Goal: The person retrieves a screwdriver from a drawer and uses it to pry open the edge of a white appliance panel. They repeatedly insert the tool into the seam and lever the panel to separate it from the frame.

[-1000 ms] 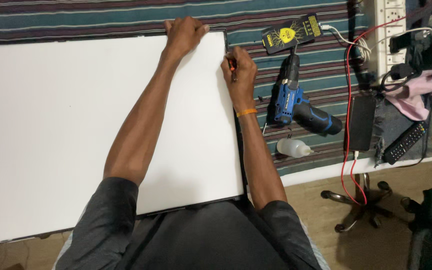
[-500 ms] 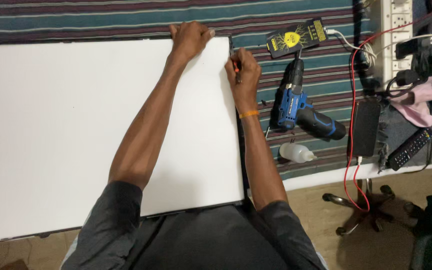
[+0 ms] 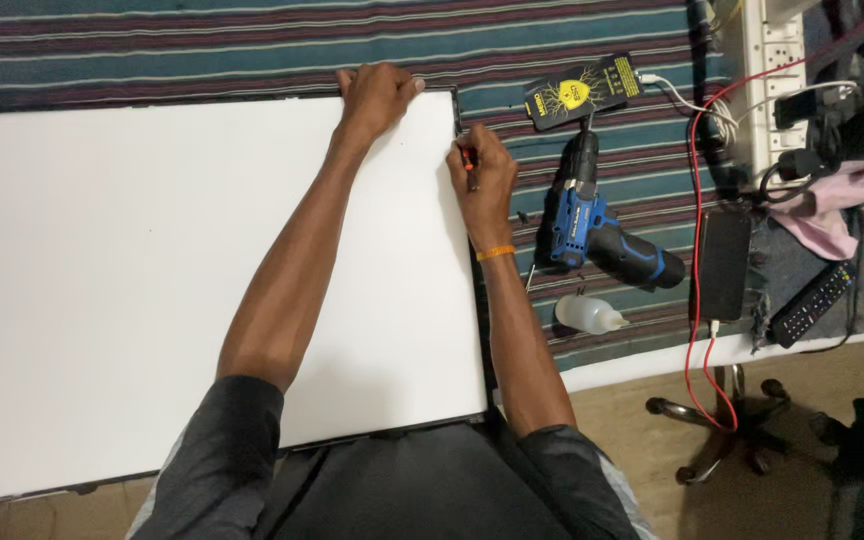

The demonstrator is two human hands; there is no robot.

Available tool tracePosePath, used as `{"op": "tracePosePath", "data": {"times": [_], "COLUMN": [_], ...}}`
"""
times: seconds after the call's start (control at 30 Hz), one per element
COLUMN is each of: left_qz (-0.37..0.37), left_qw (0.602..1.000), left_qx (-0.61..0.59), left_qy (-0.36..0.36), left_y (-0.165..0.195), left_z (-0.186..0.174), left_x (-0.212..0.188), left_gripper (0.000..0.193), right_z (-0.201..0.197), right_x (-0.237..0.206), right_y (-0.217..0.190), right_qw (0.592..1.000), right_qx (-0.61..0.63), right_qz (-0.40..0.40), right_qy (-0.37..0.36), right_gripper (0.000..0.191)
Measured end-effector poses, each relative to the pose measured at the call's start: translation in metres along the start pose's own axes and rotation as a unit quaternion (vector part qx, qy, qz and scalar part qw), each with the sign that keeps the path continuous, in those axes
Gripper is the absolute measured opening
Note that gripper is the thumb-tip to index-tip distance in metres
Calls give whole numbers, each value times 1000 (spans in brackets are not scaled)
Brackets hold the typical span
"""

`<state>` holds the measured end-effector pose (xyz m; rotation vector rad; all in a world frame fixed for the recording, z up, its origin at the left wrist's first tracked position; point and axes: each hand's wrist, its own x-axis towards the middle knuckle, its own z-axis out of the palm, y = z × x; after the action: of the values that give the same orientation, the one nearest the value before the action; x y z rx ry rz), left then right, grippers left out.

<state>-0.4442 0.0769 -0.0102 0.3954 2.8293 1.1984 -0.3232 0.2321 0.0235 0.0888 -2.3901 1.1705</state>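
Against the frame half a second back: both hands sit at the same spots on the panel; the view has shifted only slightly, and nothing on the tabletop has been moved.

Large white panel (image 3: 152, 270): flat, matte, rectangular, thin dark border showing along its right and near edges. It lies on a striped woven cloth (image 3: 252, 40) in teal, maroon and dark bands that covers the tabletop; its left end is cut off by the frame.

Left hand (image 3: 374, 95): palm down at the panel's far right corner, fingers curled over the far edge, pressing on it.

Right hand (image 3: 480, 175): closed around a small tool with an orange tip (image 3: 466, 158), held at the panel's right edge just below that corner. The tool is mostly hidden in the fist; it looks like a small screwdriver, but I cannot tell for certain. Orange band on the wrist.

To the right of the panel, apart from it: blue and black cordless drill (image 3: 592, 225) lying on its side; small translucent squeeze bottle (image 3: 586, 314) near the tabletop's front edge; black and yellow handheld meter (image 3: 584, 92) further back; red wire (image 3: 697, 250) running down off the edge; black flat box (image 3: 725, 265); remote control (image 3: 812, 305); pink cloth (image 3: 842, 200); white power strip (image 3: 767, 80), partly cut off at the top.
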Motion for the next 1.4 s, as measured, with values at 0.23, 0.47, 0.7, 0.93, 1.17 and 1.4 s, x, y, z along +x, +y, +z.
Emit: {"op": "tracePosePath", "data": {"times": [0.23, 0.47, 0.7, 0.93, 1.17, 1.4], "left_qz": [52, -24, -21, 18, 9, -10], "left_qw": [998, 998, 999, 1000, 1000, 1000], "left_qx": [32, 41, 12, -3, 1, 15], "left_qy": [31, -47, -25, 15, 13, -16], "left_y": [-5, -11, -13, -19, -18, -21], "left_z": [10, 12, 18, 19, 18, 18], "left_x": [-1, 2, -2, 2, 0, 4], "left_gripper": [44, 48, 39, 26, 31, 34], "right_z": [-2, 0, 3, 5, 9, 13], "right_x": [2, 6, 13, 15, 12, 10], "right_y": [-2, 2, 5, 5, 3, 16], "right_qw": [1000, 999, 1000, 999, 998, 989], "right_qx": [11, 12, 18, 22, 37, 26], "right_qz": [-7, -52, -10, -42, -23, -63], "right_qy": [-5, 10, 5, 18, 37, 132], "right_gripper": [19, 18, 18, 17, 16, 8]}}
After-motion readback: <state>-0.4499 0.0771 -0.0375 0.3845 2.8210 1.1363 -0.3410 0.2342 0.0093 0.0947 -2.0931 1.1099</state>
